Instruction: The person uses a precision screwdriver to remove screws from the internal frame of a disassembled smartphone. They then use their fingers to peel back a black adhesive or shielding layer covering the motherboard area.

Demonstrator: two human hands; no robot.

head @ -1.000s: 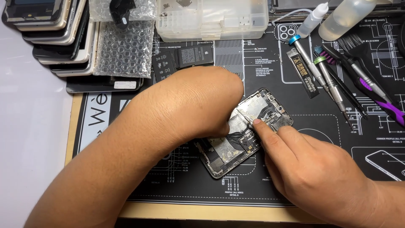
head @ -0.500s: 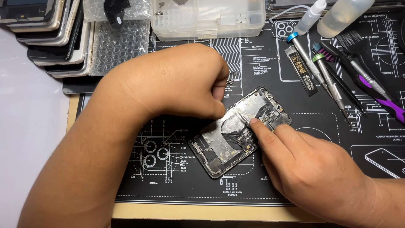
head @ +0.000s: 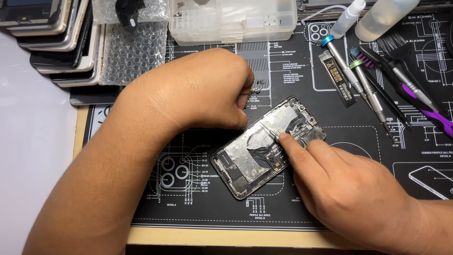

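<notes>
Pressing right-hand forefinger onto opened phone

Bare mat lies right of the opened phone; screwdrivers and a plastic box crowd behind.

A black mat printed with white diagrams is covering most of a pale wooden bench — only a thin strip is showing along the near and left edges. A plain white surface is lying at the left. Even, bright light is falling from above — shadows are staying soft.
</notes>
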